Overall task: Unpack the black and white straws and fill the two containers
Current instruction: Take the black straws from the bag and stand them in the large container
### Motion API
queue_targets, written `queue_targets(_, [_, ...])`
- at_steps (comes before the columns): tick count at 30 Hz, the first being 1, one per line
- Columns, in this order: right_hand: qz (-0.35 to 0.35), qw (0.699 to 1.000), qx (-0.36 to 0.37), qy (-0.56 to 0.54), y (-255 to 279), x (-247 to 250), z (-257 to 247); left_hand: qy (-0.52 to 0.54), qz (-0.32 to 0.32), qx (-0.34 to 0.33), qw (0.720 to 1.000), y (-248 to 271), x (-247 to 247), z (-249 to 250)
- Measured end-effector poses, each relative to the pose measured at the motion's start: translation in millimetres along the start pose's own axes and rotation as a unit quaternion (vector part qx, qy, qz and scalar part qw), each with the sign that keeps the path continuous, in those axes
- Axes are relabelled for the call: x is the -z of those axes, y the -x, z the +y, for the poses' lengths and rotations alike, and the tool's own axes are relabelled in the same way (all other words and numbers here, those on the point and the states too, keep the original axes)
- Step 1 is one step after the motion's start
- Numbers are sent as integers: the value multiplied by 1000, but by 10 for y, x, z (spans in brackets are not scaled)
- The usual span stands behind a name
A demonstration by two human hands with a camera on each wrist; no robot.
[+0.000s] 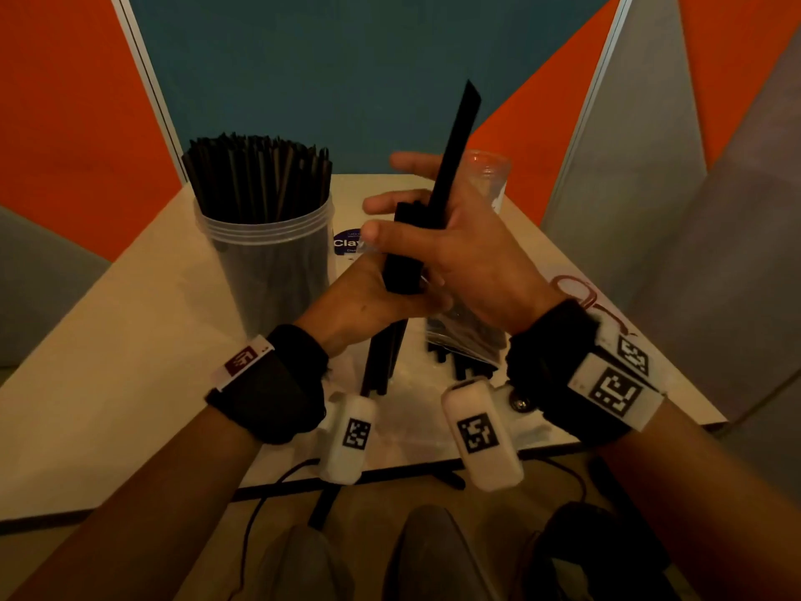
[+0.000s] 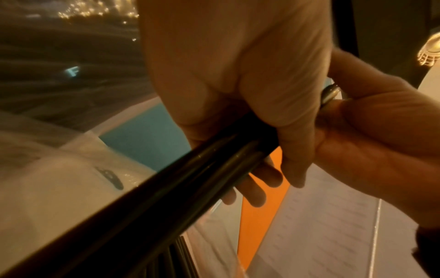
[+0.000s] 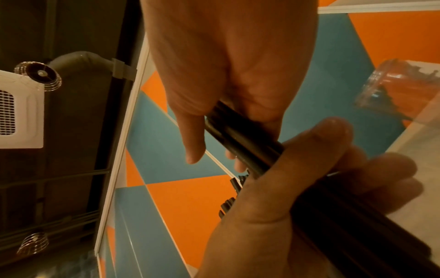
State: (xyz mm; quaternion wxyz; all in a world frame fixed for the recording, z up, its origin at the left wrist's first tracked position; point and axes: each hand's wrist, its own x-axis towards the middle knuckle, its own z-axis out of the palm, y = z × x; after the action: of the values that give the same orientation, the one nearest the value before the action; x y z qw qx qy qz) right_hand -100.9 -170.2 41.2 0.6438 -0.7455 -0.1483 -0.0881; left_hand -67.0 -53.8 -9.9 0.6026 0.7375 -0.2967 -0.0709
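The table carries all task items. At its left stands the clear container, packed with upright black straws. A second clear container stands at the far right, partly hidden behind the hands; its contents cannot be determined. A clear plastic packet holding more black straws lies on the table below the right wrist. Above the table centre, both hands hold one bundle of black straws, tilted with its top toward the far side. The left hand grips the lower part of the bundle, fingers curled round it. The right hand grips the bundle just above, thumb pressed across it, with the outer fingers extended. One straw projects well above the rest.
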Motion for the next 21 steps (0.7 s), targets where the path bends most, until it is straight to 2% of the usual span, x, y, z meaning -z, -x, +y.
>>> queue_targets(3, [10,999,11,-46,7,-38,-3,6,-3,23,1000,7,-5,-39])
queue_targets(7, [73,990,103,-64,-44,-50,-98,-3,6,40,999,-6,22,-86])
queue_targets(10, [88,982,150,-70,-87,-50,-144,7,9,50,999,-8,46,-91])
queue_targets(14, [96,980,164,-64,-116,-48,-153,12,5,56,998,-8,56,-126])
queue_targets(18, [86,986,139,-42,-151,-45,-184,62,-6,52,997,7,49,-150])
queue_targets(21, [104,977,170,-75,-167,1,-230,69,-19,53,996,14,61,-150])
